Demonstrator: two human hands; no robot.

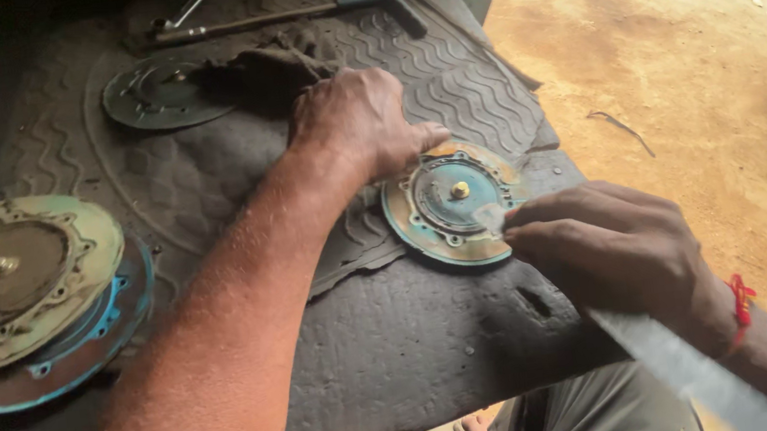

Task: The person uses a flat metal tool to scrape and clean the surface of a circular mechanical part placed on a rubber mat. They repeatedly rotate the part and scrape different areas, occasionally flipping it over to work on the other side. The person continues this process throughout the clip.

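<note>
A: Left hand (358, 126) flat on the far rim of the round plate (453, 203), fingers spread, pinning not gripping; plate lies on the grey rubber mat (417, 328), near its right edge

B: Right hand (607, 251)?

A: Closed round a long flat blade (685, 364), tip on the plate's near right rim

B: Advice: keep the blade low, short strokes away from the pinning fingers; plate pressed steady

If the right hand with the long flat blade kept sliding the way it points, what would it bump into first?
The right hand points its long flat metal blade up-left, the tip already at the round rusty teal-edged metal disc. Going straight on, it would probably meet the small brass nut at the disc's centre first, though depth is hard to judge.
</note>
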